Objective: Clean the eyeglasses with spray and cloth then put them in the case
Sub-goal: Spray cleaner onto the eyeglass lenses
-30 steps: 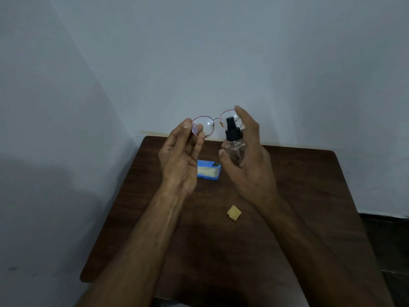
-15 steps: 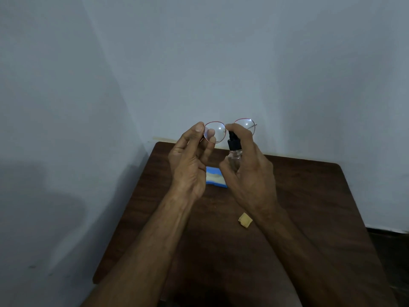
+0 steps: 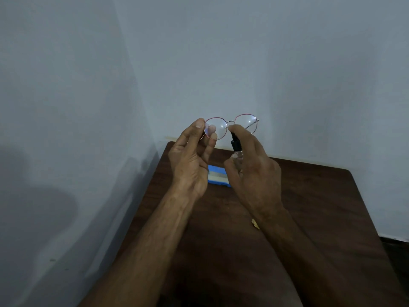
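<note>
Round eyeglasses (image 3: 243,124) with a thin red frame are held up in front of the wall, above the table's far edge. My left hand (image 3: 192,160) pinches their left lens rim between thumb and fingers. My right hand (image 3: 254,171) grips a small clear spray bottle (image 3: 237,152) with a black nozzle, its index finger lying on top of the nozzle, close behind the lenses. An open blue case (image 3: 218,177) with a pale lining lies on the table, partly hidden by both hands. A small yellow folded cloth (image 3: 255,223) peeks out beside my right wrist.
The dark brown wooden table (image 3: 321,207) stands in a corner of pale walls. Its left edge runs along the left wall and its far edge meets the back wall. A dark floor strip (image 3: 396,240) shows at the right.
The view shifted, so hands and table sit further right in the frame. My right index finger came down onto the nozzle. The cloth is now mostly hidden behind my right wrist.
</note>
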